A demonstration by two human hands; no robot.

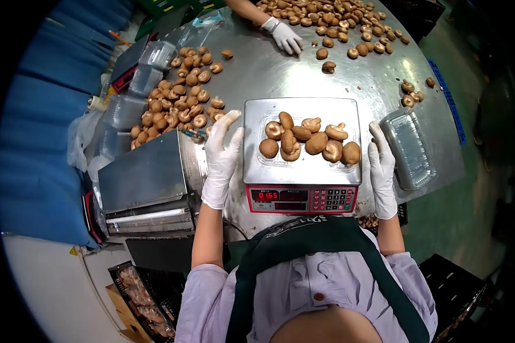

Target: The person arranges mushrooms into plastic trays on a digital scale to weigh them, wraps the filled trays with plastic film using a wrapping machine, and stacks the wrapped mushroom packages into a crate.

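Note:
A red digital scale (pixel 303 198) with a steel pan stands in front of me, its display lit at 0.165. On the pan lies a clear plastic tray (pixel 264 127) with several brown shiitake mushrooms (pixel 316 143) in it. My left hand (pixel 221 163), in a white glove, is at the pan's left side, thumb and fingers apart and holding nothing. At the right side, my gloved right hand (pixel 383 177) has its fingers stretched out between the pan and a stack of clear plastic trays (pixel 413 150).
Shiitake piles lie at the left (pixel 183 100) and far side (pixel 332 14) of the steel table (pixel 269 74). Another person's gloved hand (pixel 285 38) rests near the far pile. A wrapping machine (pixel 149 171) stands left of the scale. Packed crates (pixel 143 303) sit below.

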